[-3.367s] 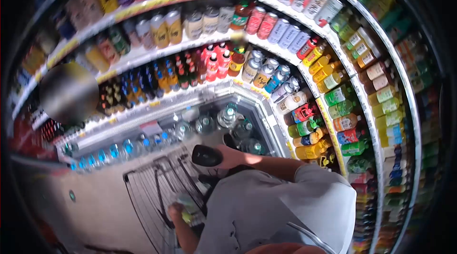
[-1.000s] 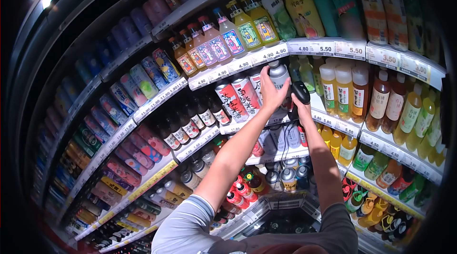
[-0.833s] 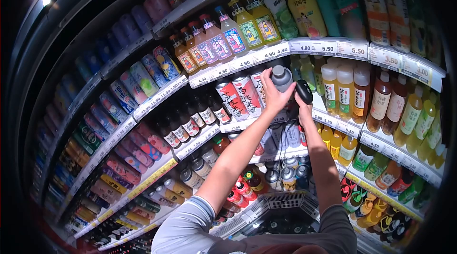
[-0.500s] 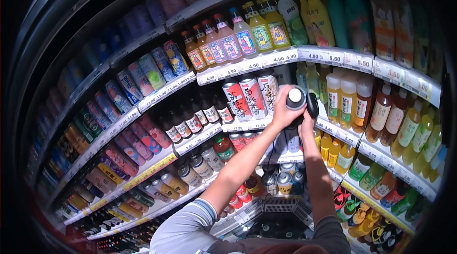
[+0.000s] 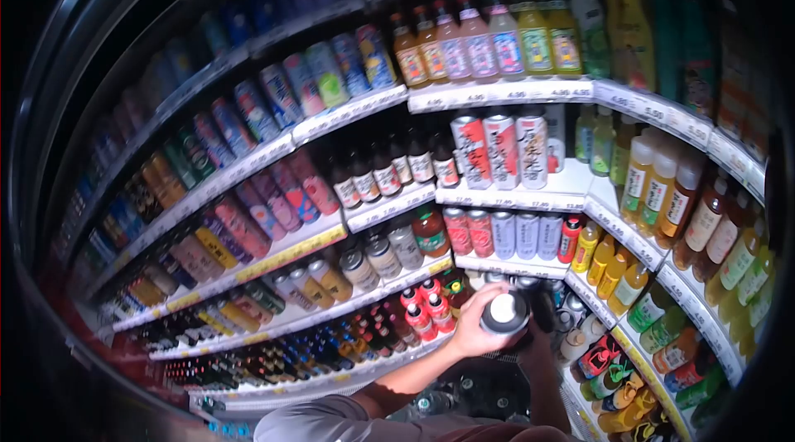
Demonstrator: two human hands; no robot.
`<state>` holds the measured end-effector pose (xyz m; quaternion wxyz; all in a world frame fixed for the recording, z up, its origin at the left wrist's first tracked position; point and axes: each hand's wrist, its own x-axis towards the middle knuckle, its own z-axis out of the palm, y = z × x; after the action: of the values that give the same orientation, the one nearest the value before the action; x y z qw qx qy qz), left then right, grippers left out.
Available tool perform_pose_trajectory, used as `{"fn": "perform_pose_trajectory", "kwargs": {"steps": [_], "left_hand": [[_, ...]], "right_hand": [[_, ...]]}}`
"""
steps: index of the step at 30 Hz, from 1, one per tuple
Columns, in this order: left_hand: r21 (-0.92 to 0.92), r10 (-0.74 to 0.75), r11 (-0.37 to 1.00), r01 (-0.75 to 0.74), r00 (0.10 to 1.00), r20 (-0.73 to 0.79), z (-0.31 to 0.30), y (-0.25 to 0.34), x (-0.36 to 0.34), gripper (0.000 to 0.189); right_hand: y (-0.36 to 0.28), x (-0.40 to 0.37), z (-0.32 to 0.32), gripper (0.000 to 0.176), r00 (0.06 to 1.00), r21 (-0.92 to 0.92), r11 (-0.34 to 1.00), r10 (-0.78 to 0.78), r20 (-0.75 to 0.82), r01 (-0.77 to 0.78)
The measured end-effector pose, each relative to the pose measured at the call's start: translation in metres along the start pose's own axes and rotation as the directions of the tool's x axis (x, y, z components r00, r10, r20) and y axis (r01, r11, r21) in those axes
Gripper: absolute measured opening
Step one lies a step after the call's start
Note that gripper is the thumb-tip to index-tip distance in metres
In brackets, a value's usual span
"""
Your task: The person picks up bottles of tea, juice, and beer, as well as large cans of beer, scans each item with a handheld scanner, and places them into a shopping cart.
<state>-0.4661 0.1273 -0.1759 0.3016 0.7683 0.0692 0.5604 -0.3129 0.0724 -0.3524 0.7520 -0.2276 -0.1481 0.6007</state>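
My left hand (image 5: pixel 474 324) is closed around a dark cylinder (image 5: pixel 504 309) with a round white top, seen from above, perhaps a can or bottle. Just to its right, my right hand (image 5: pixel 538 341) is in deep shadow, with its fingers hard to make out. A black rounded object (image 5: pixel 542 309) is at that hand; its kind does not show. Both hands are low in front of the corner shelves. Behind them, metal-topped cans (image 5: pixel 571 309) stand on the low shelf, partly hidden by the hands.
Curved shelves of drinks wrap around me. Tall cans (image 5: pixel 499 152) stand at the corner, glass bottles (image 5: pixel 479 40) above, and small red-labelled bottles (image 5: pixel 431 309) at lower left. White shelf edges (image 5: pixel 513 195) with price strips jut out. A dark floor-level area (image 5: pixel 464 388) lies below.
Both hands have moved down from the tall rice-drink cans to the lower shelf level, still with the cylinder and the black object. My view has shifted, so the shelves appear further right.
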Motion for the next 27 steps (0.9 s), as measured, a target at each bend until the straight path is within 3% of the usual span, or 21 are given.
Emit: {"fn": "perform_pose_trajectory", "kwargs": {"steps": [1,2,3,4,5,7,10,11,14,19,20,24,25,27], "left_hand": [[-0.010,-0.106,0.994,0.106,0.994,0.010,-0.009,0.012,-0.022,0.080],[-0.038,-0.188,0.981,0.189,0.982,0.010,-0.018,0.021,-0.047,0.083],[-0.067,-0.269,0.961,0.269,0.963,0.010,-0.026,0.032,-0.072,0.085],[0.008,-0.310,0.951,0.310,0.950,0.039,-0.036,0.045,-0.093,0.089],[0.083,-0.352,0.934,0.347,0.934,0.062,-0.047,0.058,-0.110,0.093],[0.167,-0.357,0.920,0.354,0.934,-0.009,-0.063,0.089,-0.133,0.098],[0.251,-0.194,0.943,0.217,0.974,-0.115,-0.087,0.130,-0.157,0.103],[0.264,-0.199,0.934,0.239,0.965,-0.170,-0.098,0.144,-0.164,0.103],[0.477,-0.223,0.838,0.266,0.964,-0.145,-0.139,0.185,-0.201,0.102],[0.575,-0.119,0.733,0.364,0.900,-0.419,-0.166,0.221,-0.286,0.090],[0.600,-0.075,0.727,0.335,0.907,-0.415,-0.170,0.227,-0.299,0.085],[0.515,-0.135,0.678,0.524,0.778,-0.614,-0.177,0.258,-0.337,0.093],[0.471,-0.154,0.661,0.584,0.720,-0.676,-0.179,0.264,-0.342,0.093],[0.231,-0.360,0.626,0.745,0.539,-0.762,-0.192,0.294,-0.324,0.109]], "right_hand": [[0.020,-0.015,-0.001,0.046,0.989,0.112,0.983,0.148,0.009,-0.148],[0.037,-0.030,0.000,0.046,0.984,0.100,0.979,0.179,0.008,-0.179],[0.053,-0.045,0.002,0.045,0.950,0.127,0.942,0.308,0.049,-0.312],[0.065,-0.059,0.007,0.044,0.898,0.147,0.886,0.431,0.089,-0.440],[0.071,-0.067,0.006,0.044,0.882,0.128,0.873,0.464,0.085,-0.471],[0.089,-0.089,0.015,0.044,0.848,0.080,0.845,0.520,0.104,-0.529],[0.116,-0.114,0.052,0.044,0.768,-0.027,0.777,0.626,0.131,-0.629],[0.119,-0.122,0.056,0.044,0.740,-0.066,0.753,0.657,0.144,-0.655],[0.131,-0.148,0.053,0.044,0.683,-0.175,0.706,0.708,0.180,-0.686],[0.203,-0.155,0.175,0.044,0.607,-0.323,0.653,0.757,0.243,-0.685],[0.217,-0.158,0.197,0.044,0.589,-0.349,0.637,0.770,0.245,-0.687],[0.258,-0.195,0.230,0.044,0.508,-0.444,0.519,0.847,0.156,-0.730],[0.258,-0.208,0.222,0.044,0.488,-0.466,0.479,0.866,0.111,-0.744],[0.238,-0.230,0.189,0.044,0.450,-0.516,0.395,0.893,0.022,-0.760]]}}
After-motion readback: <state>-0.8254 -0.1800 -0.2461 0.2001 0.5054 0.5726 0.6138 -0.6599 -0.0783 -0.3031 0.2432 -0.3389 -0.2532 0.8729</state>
